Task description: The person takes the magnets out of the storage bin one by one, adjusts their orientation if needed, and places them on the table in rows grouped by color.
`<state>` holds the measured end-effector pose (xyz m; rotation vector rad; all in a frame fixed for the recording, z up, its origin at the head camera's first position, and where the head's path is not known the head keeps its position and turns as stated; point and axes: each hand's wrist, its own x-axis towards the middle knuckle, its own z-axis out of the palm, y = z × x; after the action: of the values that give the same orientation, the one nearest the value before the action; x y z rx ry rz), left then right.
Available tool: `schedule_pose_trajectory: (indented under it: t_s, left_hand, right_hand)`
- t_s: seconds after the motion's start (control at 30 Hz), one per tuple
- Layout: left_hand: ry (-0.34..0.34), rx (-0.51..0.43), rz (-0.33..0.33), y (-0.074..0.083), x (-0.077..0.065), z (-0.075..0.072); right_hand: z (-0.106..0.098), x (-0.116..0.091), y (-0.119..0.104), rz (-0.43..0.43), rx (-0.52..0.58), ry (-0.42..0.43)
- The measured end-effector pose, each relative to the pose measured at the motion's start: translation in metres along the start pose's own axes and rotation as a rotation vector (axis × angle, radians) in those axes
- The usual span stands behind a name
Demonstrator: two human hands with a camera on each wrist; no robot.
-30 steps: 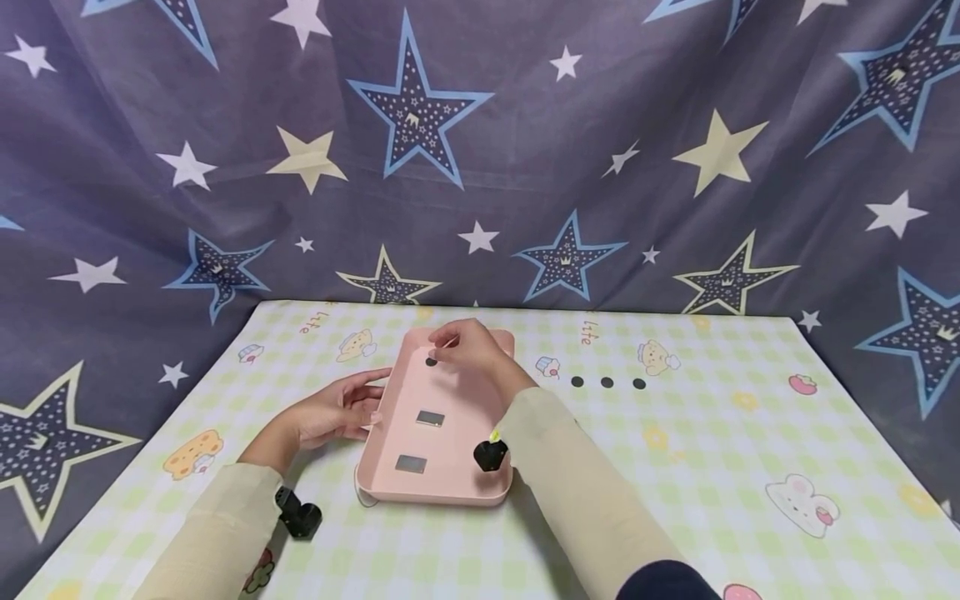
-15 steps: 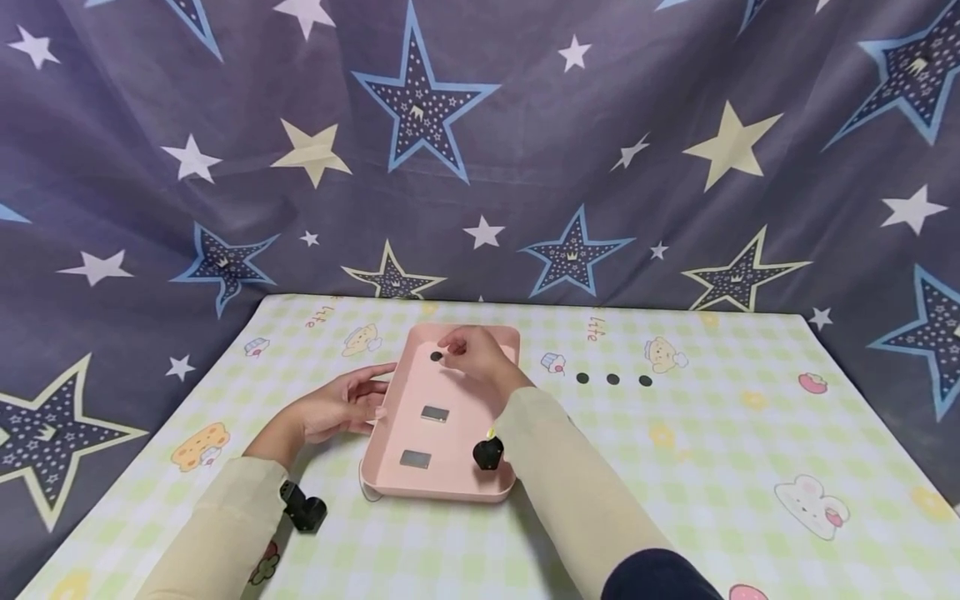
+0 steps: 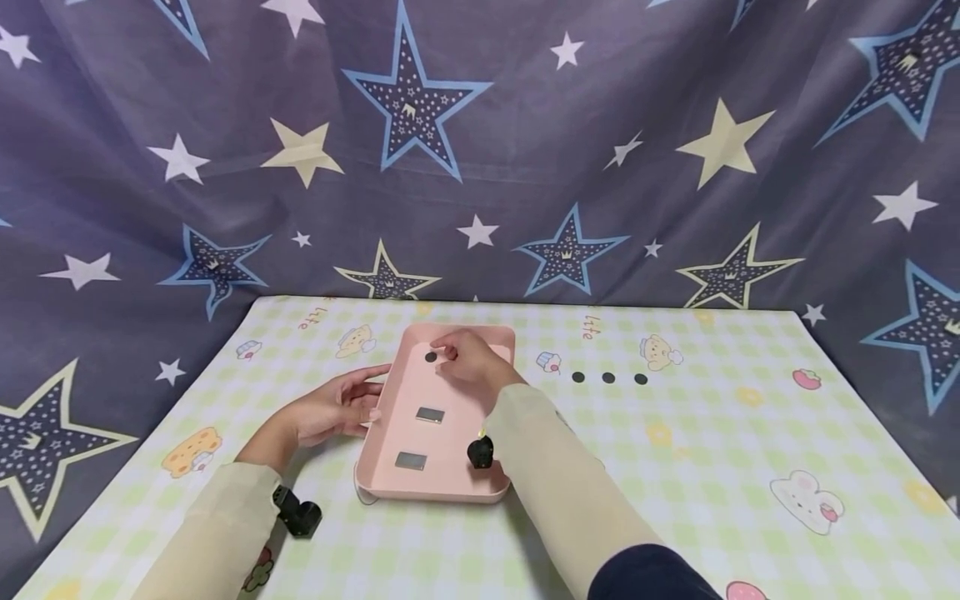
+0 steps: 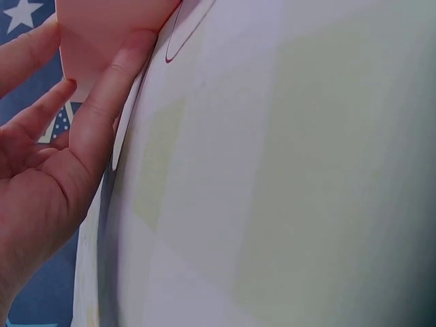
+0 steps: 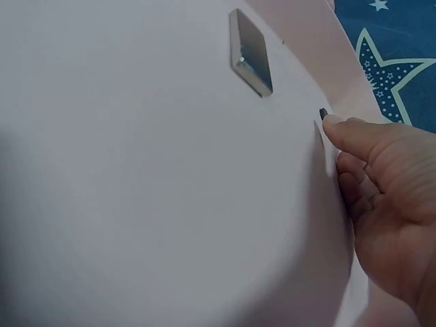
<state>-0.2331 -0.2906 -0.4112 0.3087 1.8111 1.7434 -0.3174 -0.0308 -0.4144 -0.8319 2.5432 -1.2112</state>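
Note:
A pink tray [image 3: 465, 497] holds a small black disc [image 3: 431, 357] near its far left corner and two silver rectangular blocks, the middle block [image 3: 430, 414] and the front block [image 3: 410, 461]. My right hand [image 3: 472, 360] reaches into the tray, index finger extended by the disc and the thumb tip close to its right. In the right wrist view, the thumb [image 5: 357, 136] partly covers the disc and the other fingers curl inward. My left hand [image 3: 327, 411] stands at the tray's left side, its thumb [image 4: 112, 88] and fingertips touching the outer wall [image 4: 102, 41].
Three more black discs, the left disc [image 3: 578, 377], middle disc [image 3: 608, 377] and right disc [image 3: 641, 379], lie in a row right of the tray. The table has a green checked cloth [image 3: 697, 483]. A starred curtain [image 3: 480, 167] hangs behind.
My right index finger has straightened out beside the disc, and the thumb has drawn slightly away from it. The disc stays in the same spot in the tray; my left hand stays put.

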Motion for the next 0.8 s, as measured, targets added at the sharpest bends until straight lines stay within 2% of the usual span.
schedule_pose_trajectory:
  t_s: [0.27,0.5,0.8]
  left_hand:
    - [0.0,0.001,0.01,-0.0014,-0.0004,0.0006]
    - [0.0,-0.001,0.013,0.0001,0.0006,0.0024]
    - [0.018,0.0,0.0,0.0002,-0.0005,0.0025]
  right_hand:
    - [-0.0007,0.0003,-0.0015,-0.013,-0.024,-0.024]
    - [-0.0011,0.0003,0.0011,-0.055,-0.109,-0.019]
    - [0.0003,-0.0022,0.0006,-0.103,-0.044,0.02]
